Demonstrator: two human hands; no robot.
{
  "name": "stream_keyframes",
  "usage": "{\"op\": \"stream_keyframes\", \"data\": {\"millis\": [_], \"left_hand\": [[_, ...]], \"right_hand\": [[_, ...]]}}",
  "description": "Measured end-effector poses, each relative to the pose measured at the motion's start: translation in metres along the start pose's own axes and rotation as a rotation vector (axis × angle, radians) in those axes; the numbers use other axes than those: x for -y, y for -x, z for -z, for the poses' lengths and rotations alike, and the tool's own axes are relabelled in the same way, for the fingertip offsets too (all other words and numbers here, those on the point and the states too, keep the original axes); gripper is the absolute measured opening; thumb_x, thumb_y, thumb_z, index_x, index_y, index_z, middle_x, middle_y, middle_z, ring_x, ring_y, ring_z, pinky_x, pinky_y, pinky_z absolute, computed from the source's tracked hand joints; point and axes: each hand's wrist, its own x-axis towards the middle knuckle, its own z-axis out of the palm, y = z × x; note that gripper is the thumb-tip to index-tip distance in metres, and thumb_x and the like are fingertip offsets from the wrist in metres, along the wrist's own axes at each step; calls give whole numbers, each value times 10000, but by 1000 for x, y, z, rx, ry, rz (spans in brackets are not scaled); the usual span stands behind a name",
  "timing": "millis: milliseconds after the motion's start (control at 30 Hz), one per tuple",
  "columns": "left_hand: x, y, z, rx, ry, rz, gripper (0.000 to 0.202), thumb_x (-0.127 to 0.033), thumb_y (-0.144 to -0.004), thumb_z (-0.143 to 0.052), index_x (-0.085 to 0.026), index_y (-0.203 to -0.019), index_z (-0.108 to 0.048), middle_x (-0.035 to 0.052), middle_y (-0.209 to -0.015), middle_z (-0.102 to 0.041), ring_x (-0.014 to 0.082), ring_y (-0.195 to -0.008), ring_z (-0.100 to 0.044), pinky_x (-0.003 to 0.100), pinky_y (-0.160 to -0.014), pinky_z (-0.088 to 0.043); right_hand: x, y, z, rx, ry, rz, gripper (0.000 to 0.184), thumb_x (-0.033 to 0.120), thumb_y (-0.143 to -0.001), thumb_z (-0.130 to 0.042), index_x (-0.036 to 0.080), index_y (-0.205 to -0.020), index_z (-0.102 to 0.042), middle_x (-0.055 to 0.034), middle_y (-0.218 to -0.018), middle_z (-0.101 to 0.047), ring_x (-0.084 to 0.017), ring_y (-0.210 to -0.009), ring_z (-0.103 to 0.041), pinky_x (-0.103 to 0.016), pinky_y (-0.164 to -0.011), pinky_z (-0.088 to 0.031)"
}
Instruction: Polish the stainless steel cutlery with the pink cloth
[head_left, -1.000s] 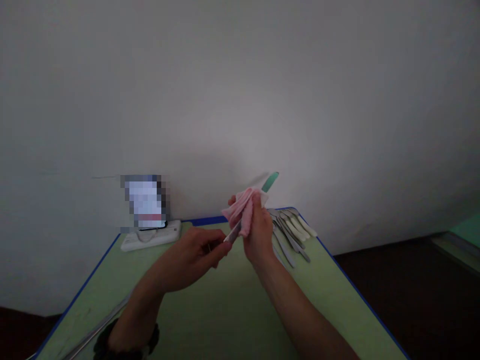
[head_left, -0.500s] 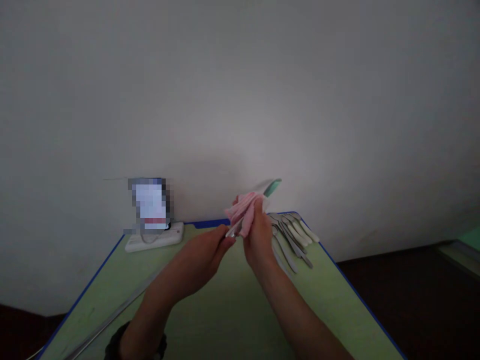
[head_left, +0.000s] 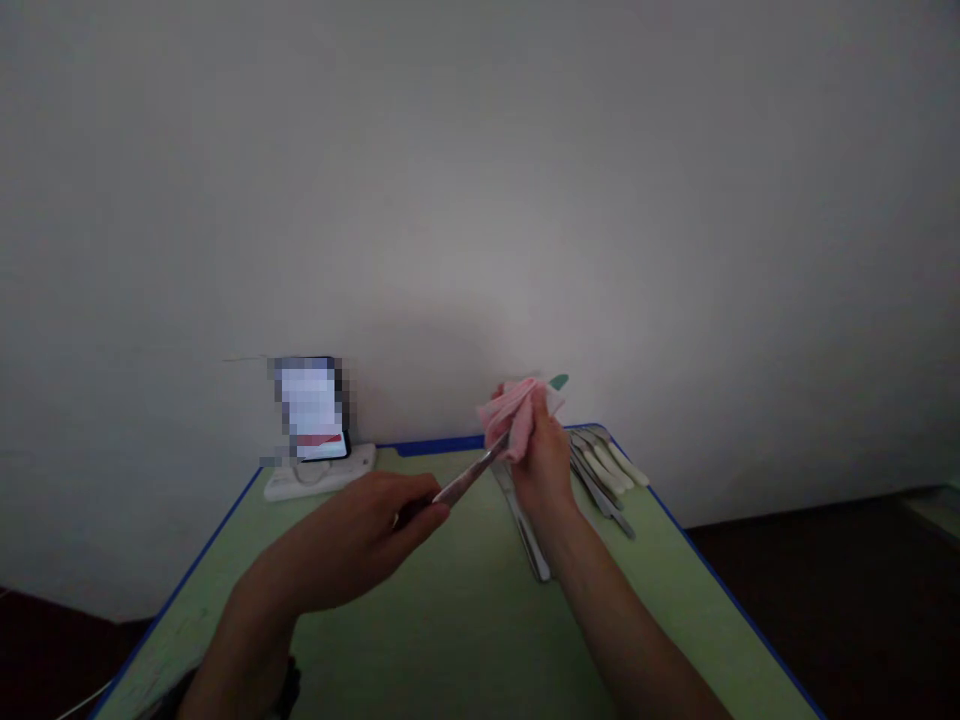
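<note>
- Slim silver metal utensil (head_left: 471, 474), its far tip greenish, slants upward from the left hand into the right; cloth hides its middle, so its exact kind is unclear.
- Black-edged phone (head_left: 307, 395), its bright screen blurred, stands beyond the left hand by a white plastic oblong block (head_left: 319, 480), apparently propped to face the person.
- Left hand (head_left: 375, 525), above a dark band (head_left: 291, 688) at the wrist, pinches the utensil's near end between thumb and fingers, probably to steady it while leaving most of its length free.
- Crumpled pink-and-white fabric cloth (head_left: 517, 425), right of the left hand, is bunched round the utensil, whose tip pokes out beyond the right hand.
- Right hand (head_left: 551, 460) is closed around the cloth, seemingly so the fabric presses on the metal. The two hands are apart, linked by the utensil.
- Silver metal cutlery (head_left: 534, 555), partly hidden, lies beneath the right wrist on a pale green, blue-edged tabletop (head_left: 435, 620).
- Cream-handled cutlery (head_left: 606, 472) and dark metal pieces (head_left: 600, 497) lie just right of the right hand, handles pointing nearer the person, perhaps for easy reach.
</note>
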Motion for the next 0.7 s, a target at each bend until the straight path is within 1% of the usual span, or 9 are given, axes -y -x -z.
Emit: {"op": "stream_keyframes", "data": {"millis": [67,133,233,333,433,500,600,633,700], "left_hand": [[1,6,5,-15,12,42,345,-409,-940,-307,-196,-749,-499,-26,-648,-518,133,-584,-499,240,-546,-321],[0,8,5,-52,-19,91,324,-426,-936,-314,-200,-802,-502,-13,-696,-555,147,-617,-530,248,-559,-335],[-6,2,-2,-98,-140,152,316,-480,-914,-366,-204,-825,-491,5,-723,-591,175,-622,-566,258,-541,-337],[-12,-9,-10,-163,-288,201,318,-463,-936,-329,-197,-879,-495,40,-778,-636,213,-669,-618,271,-548,-358],[-15,-20,-14,-163,-372,220,362,-456,-953,-278,-180,-916,-510,71,-816,-667,235,-712,-653,274,-563,-393],[-14,-25,-16,-146,-385,204,406,-469,-955,-251,-165,-964,-521,87,-826,-684,248,-733,-665,283,-579,-418],[-12,-28,-17,-136,-370,177,462,-480,-956,-220,-141,-1067,-514,111,-838,-704,262,-752,-674,302,-602,-444],[-11,-28,-17,-134,-362,172,475,-483,-956,-214,-136,-1082,-514,117,-843,-707,262,-755,-675,303,-607,-447],[-10,-27,-18,-130,-351,151,486,-474,-960,-199,-138,-1050,-537,116,-848,-708,251,-752,-674,301,-617,-448]], "right_hand": [[9,-7,3,-12,-28,23,349,457,-826,-534,129,-863,-650,-57,-804,-701,-154,-732,-644,-337,-759,-512],[11,-11,3,-33,-49,55,349,451,-847,-507,134,-897,-643,-63,-840,-701,-157,-782,-648,-368,-818,-501],[6,-10,2,-80,-100,100,324,420,-874,-471,144,-938,-628,-67,-934,-696,-151,-903,-641,-380,-922,-456],[-5,-4,-1,-70,-93,113,324,397,-887,-447,137,-956,-626,-73,-999,-689,-147,-986,-622,-360,-976,-418],[-15,7,-6,-5,-7,94,355,436,-857,-489,133,-979,-628,-77,-988,-696,-168,-966,-634,-369,-970,-419],[-21,17,-10,58,53,37,384,467,-827,-524,134,-986,-630,-83,-975,-701,-185,-927,-647,-371,-934,-443],[-25,29,-16,145,89,-70,396,484,-812,-540,133,-964,-640,-86,-966,-703,-187,-895,-653,-341,-874,-476],[-25,30,-17,162,94,-93,392,483,-813,-540,130,-946,-646,-84,-951,-705,-182,-881,-654,-325,-860,-480],[-22,30,-18,159,93,-118,386,479,-819,-534,126,-916,-656,-79,-916,-710,-168,-852,-655,-303,-847,-481]]}}
